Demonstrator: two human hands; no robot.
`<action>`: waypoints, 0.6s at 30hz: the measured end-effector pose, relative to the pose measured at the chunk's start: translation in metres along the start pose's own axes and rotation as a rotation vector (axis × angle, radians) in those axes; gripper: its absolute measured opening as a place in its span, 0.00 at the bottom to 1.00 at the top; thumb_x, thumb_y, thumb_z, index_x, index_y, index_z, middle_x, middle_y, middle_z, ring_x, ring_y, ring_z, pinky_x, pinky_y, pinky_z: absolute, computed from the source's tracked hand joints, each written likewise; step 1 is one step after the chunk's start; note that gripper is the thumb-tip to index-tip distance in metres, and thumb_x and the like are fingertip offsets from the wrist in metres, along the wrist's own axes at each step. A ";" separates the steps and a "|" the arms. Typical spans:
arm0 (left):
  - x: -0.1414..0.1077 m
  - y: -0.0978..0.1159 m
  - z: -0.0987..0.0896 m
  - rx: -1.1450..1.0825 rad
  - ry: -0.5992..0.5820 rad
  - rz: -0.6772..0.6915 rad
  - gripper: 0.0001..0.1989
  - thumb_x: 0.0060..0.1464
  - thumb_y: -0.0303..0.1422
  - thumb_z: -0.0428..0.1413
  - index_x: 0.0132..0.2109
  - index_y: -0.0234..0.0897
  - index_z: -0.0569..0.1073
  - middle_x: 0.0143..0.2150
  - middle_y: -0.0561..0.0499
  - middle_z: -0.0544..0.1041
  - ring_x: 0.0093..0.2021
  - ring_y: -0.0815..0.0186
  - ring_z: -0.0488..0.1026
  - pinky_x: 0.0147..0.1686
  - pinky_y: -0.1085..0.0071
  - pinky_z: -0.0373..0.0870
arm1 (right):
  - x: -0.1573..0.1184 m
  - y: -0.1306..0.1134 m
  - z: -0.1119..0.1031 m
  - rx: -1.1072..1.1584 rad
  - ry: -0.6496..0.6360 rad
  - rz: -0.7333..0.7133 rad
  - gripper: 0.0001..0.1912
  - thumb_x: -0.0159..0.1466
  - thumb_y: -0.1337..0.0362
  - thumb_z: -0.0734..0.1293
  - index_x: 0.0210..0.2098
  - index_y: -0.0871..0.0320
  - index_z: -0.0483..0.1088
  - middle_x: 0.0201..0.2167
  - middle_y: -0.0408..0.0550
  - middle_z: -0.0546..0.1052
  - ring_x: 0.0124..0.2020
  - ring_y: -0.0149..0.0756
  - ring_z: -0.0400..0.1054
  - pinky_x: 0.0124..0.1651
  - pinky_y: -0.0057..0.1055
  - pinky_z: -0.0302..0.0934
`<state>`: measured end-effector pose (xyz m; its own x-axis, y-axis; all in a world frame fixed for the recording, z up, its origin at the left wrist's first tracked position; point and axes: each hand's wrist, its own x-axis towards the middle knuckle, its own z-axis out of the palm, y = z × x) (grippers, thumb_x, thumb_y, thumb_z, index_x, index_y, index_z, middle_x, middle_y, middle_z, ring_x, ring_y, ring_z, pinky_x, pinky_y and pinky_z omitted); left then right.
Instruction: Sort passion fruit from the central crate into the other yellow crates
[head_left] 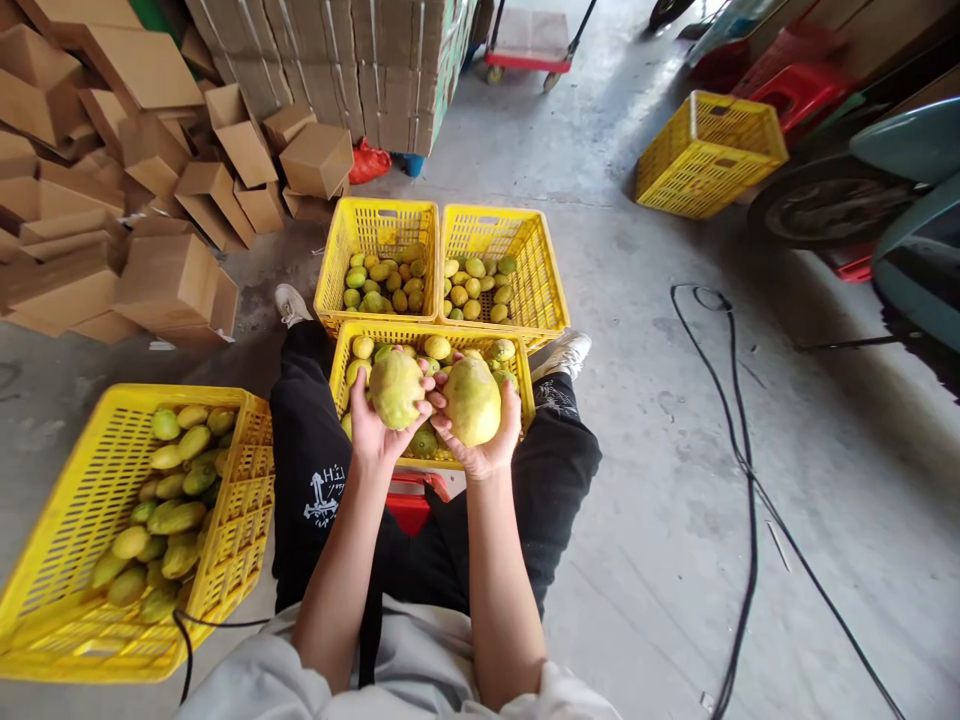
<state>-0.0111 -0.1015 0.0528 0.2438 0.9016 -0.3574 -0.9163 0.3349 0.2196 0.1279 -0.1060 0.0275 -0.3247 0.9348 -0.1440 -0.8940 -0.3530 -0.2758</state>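
Note:
Over the near yellow crate, my left hand is wrapped round a yellow-green papaya. Beside it my right hand grips another papaya, paler and smooth-looking. Both are raised side by side, their sides almost meeting, with my fingertips close together between them. More round yellow and green papayas lie in the crate beneath, partly hidden by my hands.
Two yellow crates with smaller fruit stand just beyond. Another crate of longer papayas is at my left. Cardboard boxes pile up at the far left. A black cable crosses the floor on the right, near a scooter.

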 end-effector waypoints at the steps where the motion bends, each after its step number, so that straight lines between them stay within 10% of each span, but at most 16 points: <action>1: 0.000 0.001 0.000 -0.004 0.008 0.001 0.21 0.64 0.44 0.48 0.59 0.43 0.71 0.48 0.42 0.73 0.41 0.64 0.73 0.31 0.73 0.72 | -0.001 -0.001 0.000 -0.012 0.027 -0.002 0.26 0.57 0.49 0.68 0.53 0.51 0.69 0.42 0.49 0.77 0.37 0.39 0.73 0.30 0.34 0.72; 6: -0.001 0.004 -0.001 -0.056 0.044 0.033 0.23 0.64 0.41 0.48 0.63 0.42 0.68 0.52 0.40 0.73 0.44 0.62 0.73 0.33 0.71 0.73 | -0.002 -0.003 0.003 0.002 0.038 -0.014 0.25 0.55 0.54 0.69 0.52 0.47 0.68 0.43 0.47 0.77 0.41 0.40 0.74 0.40 0.42 0.75; 11: -0.003 0.001 -0.004 -0.062 0.040 0.089 0.23 0.63 0.48 0.49 0.60 0.46 0.69 0.48 0.43 0.70 0.34 0.69 0.68 0.21 0.80 0.64 | 0.001 0.001 0.003 0.082 -0.144 0.008 0.26 0.55 0.47 0.69 0.49 0.52 0.68 0.34 0.43 0.74 0.27 0.29 0.67 0.19 0.20 0.64; 18: -0.001 0.004 -0.007 -0.025 0.037 0.110 0.22 0.61 0.51 0.49 0.55 0.45 0.71 0.47 0.44 0.70 0.32 0.70 0.64 0.17 0.81 0.58 | 0.001 -0.003 0.005 -0.008 -0.049 -0.023 0.20 0.61 0.48 0.63 0.48 0.52 0.69 0.35 0.45 0.73 0.28 0.32 0.65 0.21 0.25 0.63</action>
<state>-0.0174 -0.1033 0.0479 0.1296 0.9215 -0.3660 -0.9447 0.2269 0.2367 0.1285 -0.1034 0.0328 -0.3190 0.9433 -0.0914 -0.8991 -0.3317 -0.2857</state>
